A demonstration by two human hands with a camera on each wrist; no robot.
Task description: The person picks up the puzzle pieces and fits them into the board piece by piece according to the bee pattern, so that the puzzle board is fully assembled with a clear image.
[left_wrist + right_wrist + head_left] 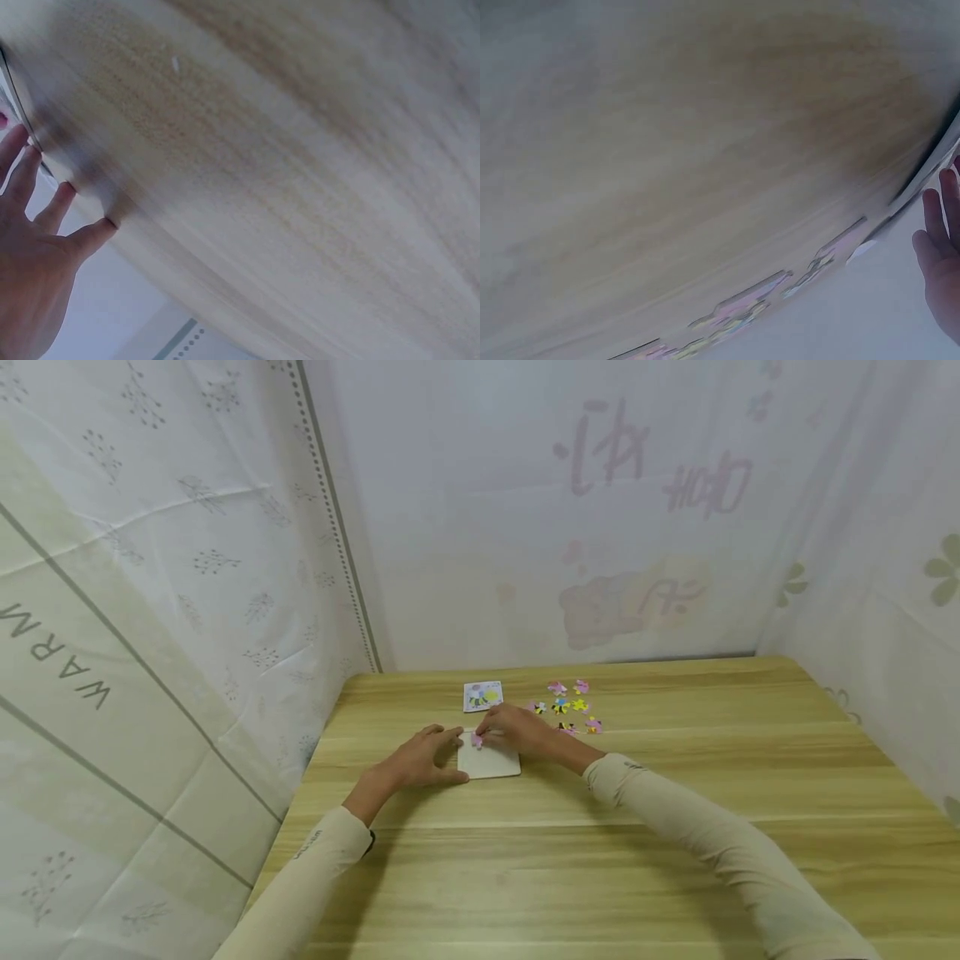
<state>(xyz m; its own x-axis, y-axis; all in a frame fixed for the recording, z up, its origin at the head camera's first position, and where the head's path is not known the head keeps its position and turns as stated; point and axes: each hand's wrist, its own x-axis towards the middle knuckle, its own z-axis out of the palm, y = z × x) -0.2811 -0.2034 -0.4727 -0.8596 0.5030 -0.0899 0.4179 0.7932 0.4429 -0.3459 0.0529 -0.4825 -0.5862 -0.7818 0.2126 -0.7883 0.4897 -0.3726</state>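
Observation:
A square white board lies on the table, and on its upper left part is a pink jigsaw puzzle piece. My right hand reaches in from the right and pinches this piece between its fingertips and thumb. At the board's left side my left hand steadies the edge, thumb near the bottom corner and forefinger near the top one. Its fingers spread apart in the left wrist view. Only the back part of my right hand shows in the right wrist view; the piece is hidden there.
Just behind the board lies a small picture card with a bee on it. Several loose puzzle pieces are scattered to the right, among them a yellow one and a pink one. Printed curtains hang around the wooden table.

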